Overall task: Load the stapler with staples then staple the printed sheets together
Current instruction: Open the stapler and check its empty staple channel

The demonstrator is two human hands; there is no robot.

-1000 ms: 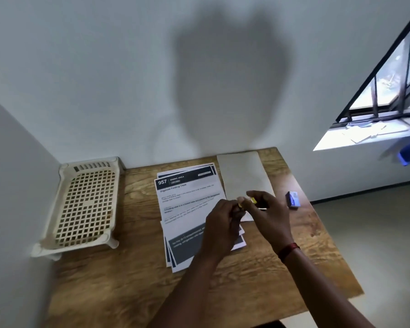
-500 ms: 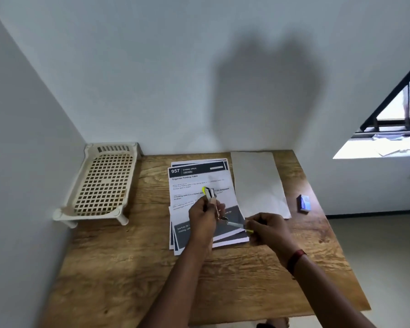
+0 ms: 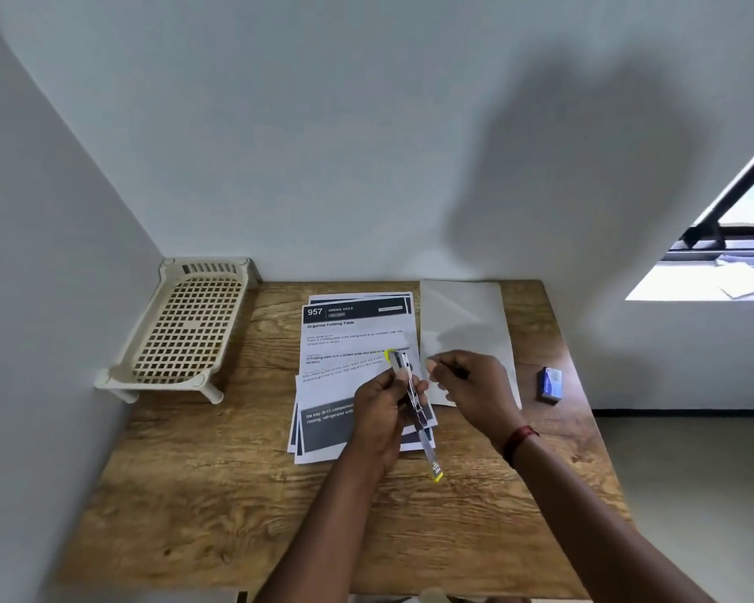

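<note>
counter [image 3: 236, 493], left to right: cream tray [image 3: 183, 332] at far left; printed sheets [image 3: 349, 341] stacked mid-counter. left hand [image 3: 382, 402] grips the stapler [image 3: 418, 410] above the sheets; right hand [image 3: 471, 385] just beside it, fingers curled, cannot tell what it holds. blank sheet [image 3: 466, 311] beyond, blue box [image 3: 549, 385] far right.

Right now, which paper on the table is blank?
The grey sheet at the back right, lying beside the printed sheets. It carries no text, while the printed stack shows headings and dark bands.
</note>
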